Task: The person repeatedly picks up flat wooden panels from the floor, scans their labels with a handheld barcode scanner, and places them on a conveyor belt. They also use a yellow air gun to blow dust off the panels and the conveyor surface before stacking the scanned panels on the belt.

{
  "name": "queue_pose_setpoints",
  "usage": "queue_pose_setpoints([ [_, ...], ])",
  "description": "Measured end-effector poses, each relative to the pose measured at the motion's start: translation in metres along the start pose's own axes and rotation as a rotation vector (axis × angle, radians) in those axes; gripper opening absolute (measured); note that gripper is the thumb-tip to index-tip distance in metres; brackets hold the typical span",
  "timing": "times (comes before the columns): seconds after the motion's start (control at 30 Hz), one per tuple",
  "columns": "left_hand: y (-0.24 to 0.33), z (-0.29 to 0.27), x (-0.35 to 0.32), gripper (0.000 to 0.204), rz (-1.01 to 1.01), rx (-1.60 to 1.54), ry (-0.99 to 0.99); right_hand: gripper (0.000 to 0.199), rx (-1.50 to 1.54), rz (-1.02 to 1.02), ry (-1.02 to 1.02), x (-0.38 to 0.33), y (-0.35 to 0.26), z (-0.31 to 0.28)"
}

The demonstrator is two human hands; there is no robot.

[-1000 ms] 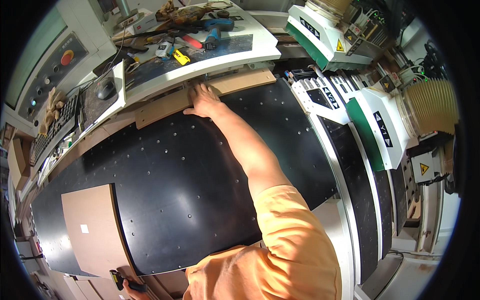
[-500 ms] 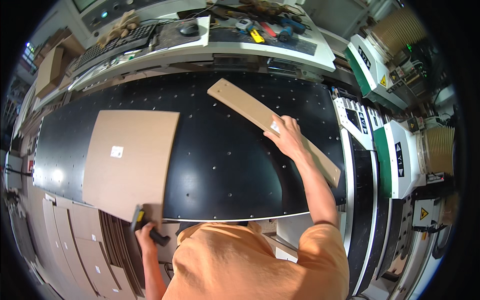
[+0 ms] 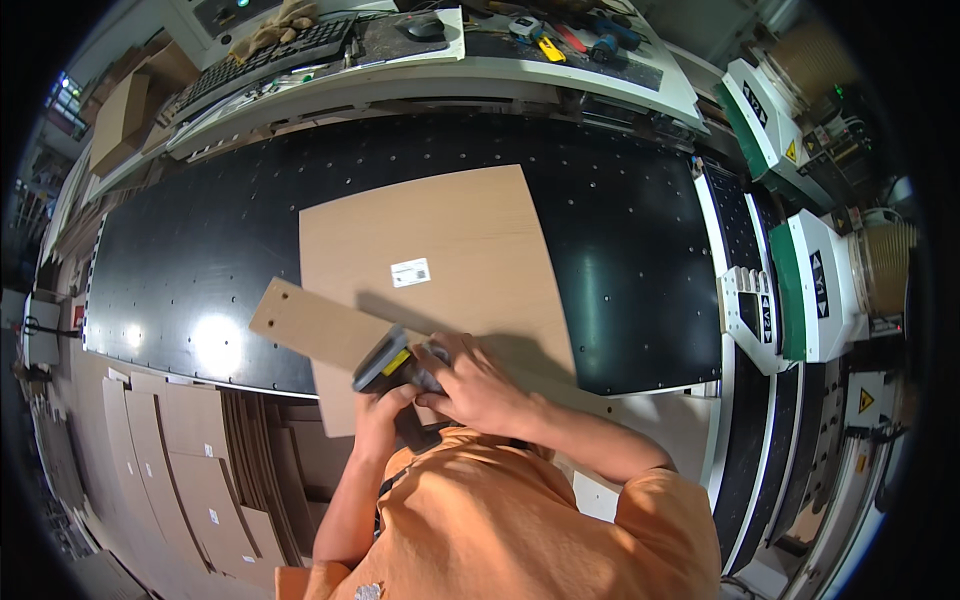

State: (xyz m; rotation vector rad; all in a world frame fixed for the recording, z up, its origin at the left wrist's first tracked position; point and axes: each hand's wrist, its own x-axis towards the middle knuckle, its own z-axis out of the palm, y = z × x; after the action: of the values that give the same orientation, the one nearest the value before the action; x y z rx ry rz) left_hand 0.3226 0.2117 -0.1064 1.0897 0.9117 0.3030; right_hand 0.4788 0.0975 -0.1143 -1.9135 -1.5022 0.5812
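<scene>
So both hands are bunched up close to the chest here: the left hand (image 3: 385,410) is wrapped tight around a dark handheld scanner (image 3: 385,365) with a yellow patch, and the right hand (image 3: 478,385) is closed over the near end of a narrow wooden strip (image 3: 320,330), fingers touching the scanner too. The strip sits at the front edge of the black perforated table (image 3: 620,230), lying partly over a big wooden panel (image 3: 440,240) that has a white label (image 3: 410,272) stuck near its middle. My take on doing this bit well: keep the strip pinned flat with the right hand so it doesn't skate on the panel, and keep the scanner nose clear of the fingers, aimed square at whatever face it's reading. The strip's long axis runs diagonally, far end pointing up and to the person's left, near end tucked under the hands. More cut boards (image 3: 180,470) are stacked down on the left below the table.
</scene>
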Motion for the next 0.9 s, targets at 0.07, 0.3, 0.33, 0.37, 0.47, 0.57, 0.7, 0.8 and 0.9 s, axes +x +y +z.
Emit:
queue_pose_setpoints([
  [0.07,-0.016,-0.015,-0.002,0.042,0.072,-0.167,0.199,0.061,0.064,-0.037,0.059,-0.008,0.019,0.002],
  [0.3,-0.048,-0.148,0.015,0.026,0.144,-0.237,0.325,0.056,-0.488,0.193,0.238,-0.079,0.104,-0.013],
  [0.33,-0.051,-0.159,0.017,0.027,0.165,-0.304,0.302,0.056,-0.502,0.197,0.248,-0.085,0.116,-0.026],
  [0.37,-0.053,-0.167,0.024,0.027,0.162,-0.361,0.261,0.055,-0.524,0.196,0.261,-0.092,0.121,-0.035],
  [0.47,-0.05,-0.183,0.044,0.025,0.157,-0.472,0.056,0.056,-0.616,0.356,0.3,-0.099,0.126,-0.051],
  [0.57,-0.046,-0.181,0.067,0.025,0.153,-0.453,-0.02,0.056,-0.598,0.491,0.311,-0.103,0.117,-0.04],
  [0.7,-0.048,-0.162,0.089,0.028,0.144,-0.407,0.195,0.051,-0.527,0.439,0.582,-0.106,0.127,-0.025],
  [0.8,-0.051,-0.143,0.097,0.028,0.143,-0.372,0.18,0.047,-0.53,0.481,0.681,-0.094,0.172,-0.046],
  [0.9,-0.052,-0.131,0.101,0.032,0.13,-0.287,0.295,0.044,-0.538,0.522,0.777,-0.076,0.217,-0.077],
])
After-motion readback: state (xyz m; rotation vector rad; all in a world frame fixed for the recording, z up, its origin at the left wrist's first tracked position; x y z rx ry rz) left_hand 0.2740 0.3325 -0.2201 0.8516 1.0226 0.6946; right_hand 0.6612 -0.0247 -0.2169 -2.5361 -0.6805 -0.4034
